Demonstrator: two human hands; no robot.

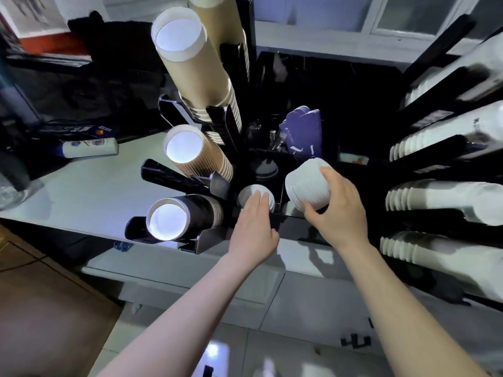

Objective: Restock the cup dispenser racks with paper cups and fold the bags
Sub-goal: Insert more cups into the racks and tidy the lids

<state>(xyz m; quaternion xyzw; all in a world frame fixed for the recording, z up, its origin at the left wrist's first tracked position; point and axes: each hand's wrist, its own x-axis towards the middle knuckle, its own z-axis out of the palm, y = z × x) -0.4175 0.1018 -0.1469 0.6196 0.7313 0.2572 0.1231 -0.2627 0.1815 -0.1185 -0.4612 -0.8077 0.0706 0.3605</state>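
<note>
My right hand (337, 210) grips a short stack of white paper cups (307, 183), tilted, just above the black organiser tray (296, 223) at the counter's front. My left hand (254, 224) lies with straight fingers on the rim of another white cup stack (251, 191) standing in the tray's left slot. The black dispenser rack (217, 183) on the left carries long stacks of brown cups (196, 72), ribbed brown cups (201, 156) and black cups (185, 216). A second rack (435, 148) on the right holds several rows of white cups (446, 198).
Purple sleeves or napkins (302, 131) stand in a compartment behind the tray. A white bottle (89, 146) lies on the white counter (87, 191) at the left. White drawers (190, 281) sit below the counter edge, with a brown floor mat (40, 308) lower left.
</note>
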